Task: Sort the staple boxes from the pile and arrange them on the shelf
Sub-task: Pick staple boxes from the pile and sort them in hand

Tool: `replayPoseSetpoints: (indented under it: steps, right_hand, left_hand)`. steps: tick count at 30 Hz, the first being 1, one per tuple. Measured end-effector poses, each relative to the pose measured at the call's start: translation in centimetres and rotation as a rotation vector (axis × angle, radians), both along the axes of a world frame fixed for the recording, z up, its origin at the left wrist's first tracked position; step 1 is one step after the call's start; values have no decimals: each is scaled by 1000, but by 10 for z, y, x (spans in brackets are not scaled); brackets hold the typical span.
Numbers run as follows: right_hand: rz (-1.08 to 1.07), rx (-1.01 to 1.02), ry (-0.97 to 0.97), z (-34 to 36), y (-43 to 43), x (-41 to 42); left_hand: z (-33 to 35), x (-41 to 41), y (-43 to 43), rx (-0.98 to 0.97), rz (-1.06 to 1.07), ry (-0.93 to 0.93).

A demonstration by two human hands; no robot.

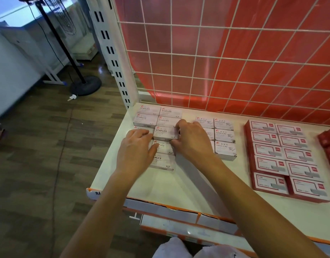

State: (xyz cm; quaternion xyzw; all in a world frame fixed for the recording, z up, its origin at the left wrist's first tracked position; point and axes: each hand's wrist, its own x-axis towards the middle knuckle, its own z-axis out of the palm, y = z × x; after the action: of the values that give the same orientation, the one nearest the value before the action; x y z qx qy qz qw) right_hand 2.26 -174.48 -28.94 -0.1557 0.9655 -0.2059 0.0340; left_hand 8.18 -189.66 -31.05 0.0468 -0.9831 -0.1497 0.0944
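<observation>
white staples box [165, 132] pinched at its right end by right hand [193, 140]; long axis runs left toward left hand [136, 146], lying flat on neighbouring boxes [165, 148] on the shelf [179, 183]. right hand nearer.

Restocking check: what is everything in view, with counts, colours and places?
STAPLES boxes: at least eight, pale pink, far left.
PAPER CLIPS boxes: about six, pale pink, right of those.
red-bordered boxes: ten, white and red, further right.
dark red boxes: count unclear, right edge.
shelf: one, white, orange front edge.
wire grid: one, white, behind shelf.
fan stand: one, black, floor left.
left hand: flat on STAPLES boxes.
right hand: grips one of them.
</observation>
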Motion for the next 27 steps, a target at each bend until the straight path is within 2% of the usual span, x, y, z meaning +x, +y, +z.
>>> replayPoseSetpoints:
  steps: [4, 7, 13, 22, 27]
  right_hand:
    - [23, -22, -19, 4, 4, 0]
    - [31, -29, 49, 5, 11, 4]
    - [-76, -108, 132, 10, 47, 11]
    - [-170, 11, 173, 13, 115, 23]
    - [-207, -1, 187, 14, 171, 30]
  left_hand:
    - [5, 1, 5, 18, 29, 16]
    - [11, 1, 14, 33, 29, 59]
    - [17, -6, 41, 28, -8, 108]
    - [27, -30, 128, -21, -238, 144]
    - [33, -39, 193, -38, -376, 205]
